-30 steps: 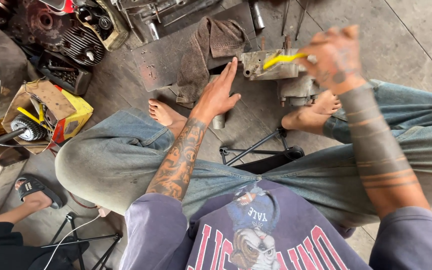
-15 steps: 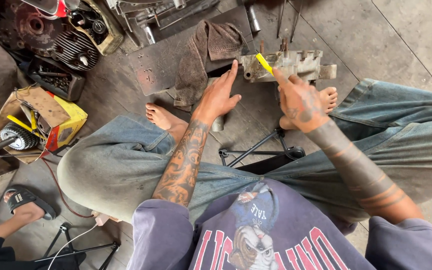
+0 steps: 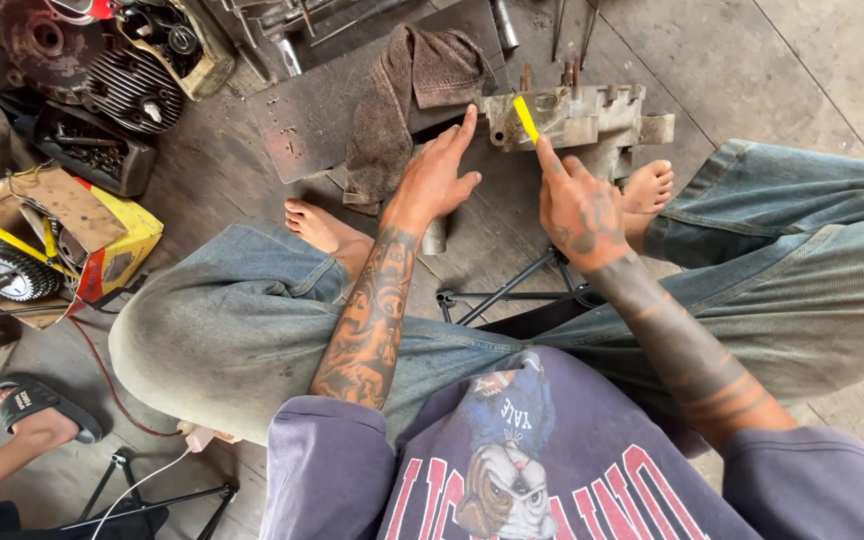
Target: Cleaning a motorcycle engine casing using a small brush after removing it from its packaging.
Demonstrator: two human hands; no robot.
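A grey metal engine casing point(image 3: 582, 118) lies on the concrete floor in front of my bare feet. My right hand point(image 3: 577, 205) grips a yellow-handled tool point(image 3: 526, 118) and presses its tip against the casing's near edge. My left hand point(image 3: 437, 178) rests with fingers spread flat, fingertips touching the casing's left end, next to a brown rag point(image 3: 402, 95). A short metal cylinder point(image 3: 435, 236) stands under my left wrist.
A flat steel plate point(image 3: 302, 125) lies beyond the rag. Finned engine parts point(image 3: 112, 75) and a tray of bits sit at far left, with a torn cardboard box point(image 3: 62, 235) holding a gear. Another person's sandalled foot point(image 3: 37, 415) is at lower left. Black stool legs point(image 3: 512, 295) stand between my knees.
My right hand came down from the upper right with the yellow tool and set it against the casing. The left hand stayed put by the casing.
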